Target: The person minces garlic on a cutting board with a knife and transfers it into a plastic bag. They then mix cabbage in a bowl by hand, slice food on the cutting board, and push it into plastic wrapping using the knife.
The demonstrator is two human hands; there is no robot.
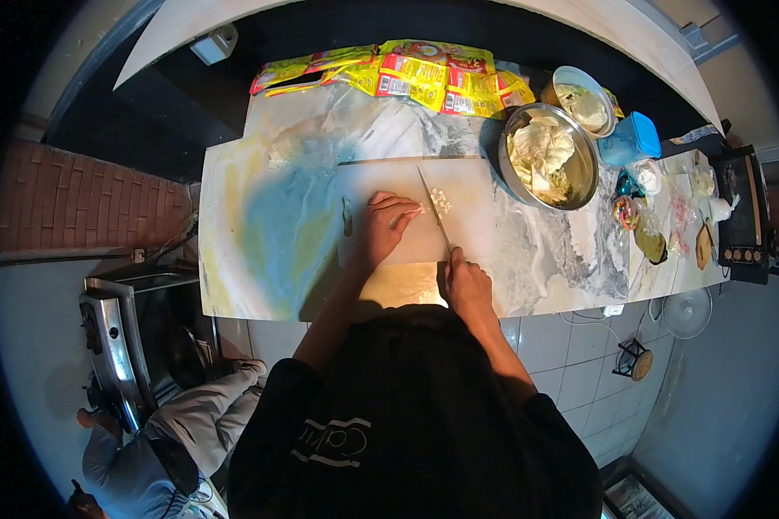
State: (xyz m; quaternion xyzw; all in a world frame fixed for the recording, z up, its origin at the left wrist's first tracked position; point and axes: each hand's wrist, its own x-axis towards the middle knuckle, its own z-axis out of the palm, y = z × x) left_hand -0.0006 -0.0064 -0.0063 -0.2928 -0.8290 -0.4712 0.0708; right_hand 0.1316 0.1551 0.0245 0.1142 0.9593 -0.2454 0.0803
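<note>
My right hand (469, 284) is wrapped round the handle of a knife (431, 201), whose long blade points away from me over a white cutting board (372, 179). Small pale chopped pieces (442, 204), their kind too small to make out, lie on the board just right of the blade. Left of the blade, my left hand (389, 223) is closed with fingertips bent down near the board. A tiny pale bit shows at those fingertips; what they hold is mostly hidden. Beside the board's left edge lies a dark green strip (347, 215).
Yellow and red packets (415, 78) line the back. At the right stand a metal bowl (590, 183) with cabbage leaves (541, 156), a tub (557, 76) and a blue container (632, 138). Bagged items lie farther right. A person (195, 415) is at lower left beside a stove (117, 346).
</note>
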